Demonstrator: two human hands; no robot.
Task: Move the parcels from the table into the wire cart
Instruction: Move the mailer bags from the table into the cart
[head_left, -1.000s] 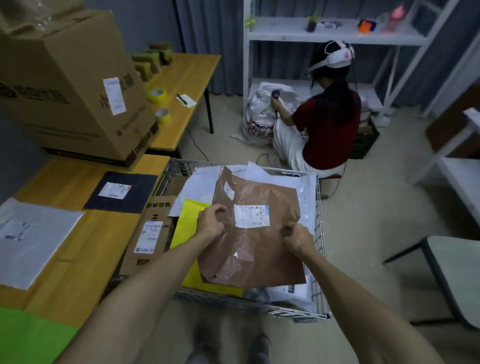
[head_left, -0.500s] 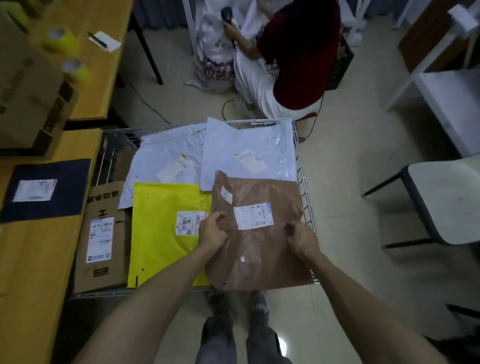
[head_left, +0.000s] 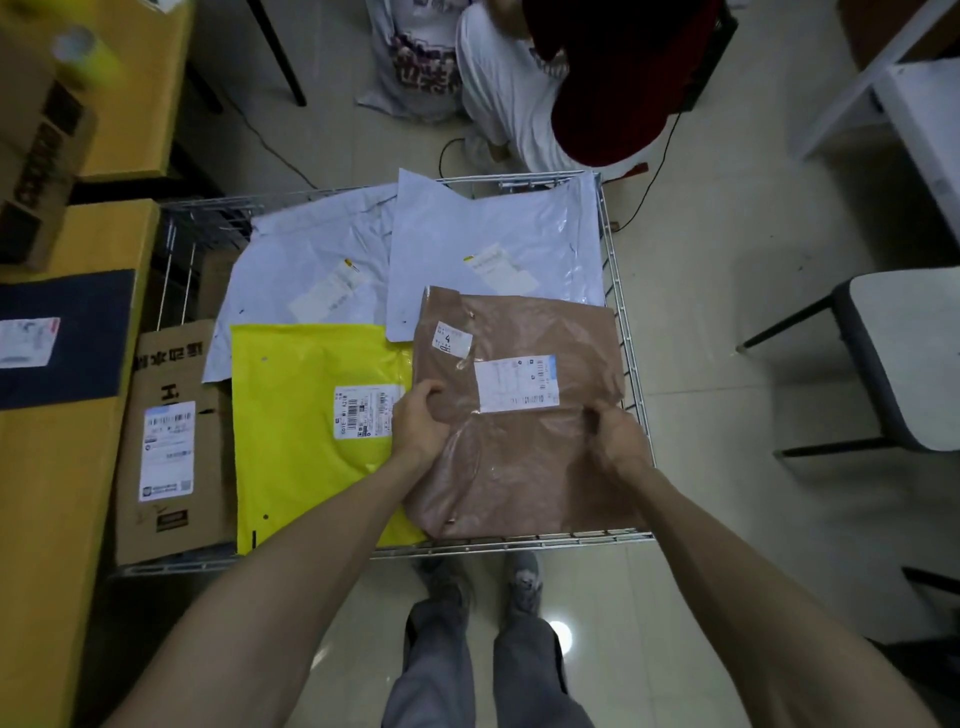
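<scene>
Table (head_left: 57, 519) at far left: dark blue parcel (head_left: 78, 358) lies flat near its right edge, label up; large cardboard box (head_left: 36, 156) behind it. Wire cart (head_left: 519, 543) stands just beside the table's right edge. In the cart, left side: flat carton parcel (head_left: 171, 441) against the left wall. Next, yellow mailer (head_left: 301, 452) along the near rim. Behind it a white mailer (head_left: 311, 275); a second white mailer (head_left: 493, 244) reaches the far right corner, its top leaning on the far rim. Brown mailer (head_left: 524, 467) lies in the near right corner, overlapping the yellow mailer's right edge and the second white mailer's near edge. Left hand (head_left: 421, 421) grips its left edge, fingers curled; right hand (head_left: 618, 436) grips its right edge, close to the right rim. Far left corner shows bare wire. Right of the cart, open floor (head_left: 717, 364), then a chair (head_left: 904, 358). A seated person (head_left: 597, 78) is just beyond the far rim.
</scene>
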